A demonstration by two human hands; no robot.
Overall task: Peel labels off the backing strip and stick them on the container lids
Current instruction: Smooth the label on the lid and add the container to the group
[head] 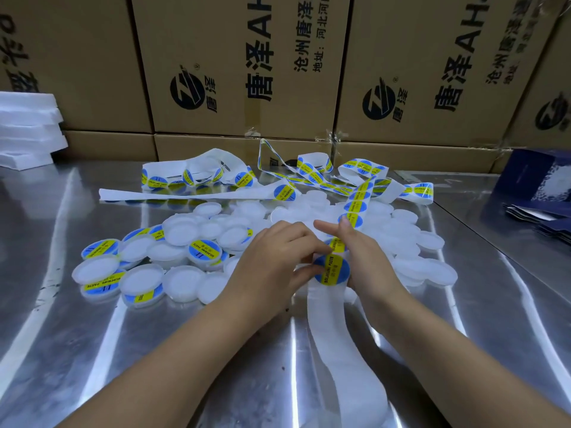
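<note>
- Label (pixel 331 270), head view: a blue disc with a yellow band reading "SOLDERING PASTE". It lies between the two hands, near the front middle of the table (pixel 123 350).
- Cannot tell whether this label still sits on the strip or already on a lid; the hands hide what is beneath it.
- Left hand (pixel 272 257): fingers curled, with the thumb and fingertips pinching the left edge of the label.
- Right hand (pixel 364 261): grasping the backing strip (pixel 340 350) just beside the label, with one finger stretched out towards the left.
- From the hands, the bare white part of the strip runs towards the viewer.
- The loaded part, carrying more blue-yellow discs, climbs away past the right hand into a loose tangle at the back of the table.
- Lids (pixel 404 242): a heap of plain white ones lies behind and to the right of the hands.
- Labelled lids (pixel 204 253): these lie mixed among white ones to the left.
- Table surface is reflective metal.
- Surroundings: printed cardboard boxes (pixel 234 72) stacked behind, white foam sheets (pixel 27 128) far left, dark blue packets (pixel 537 183) far right.
</note>
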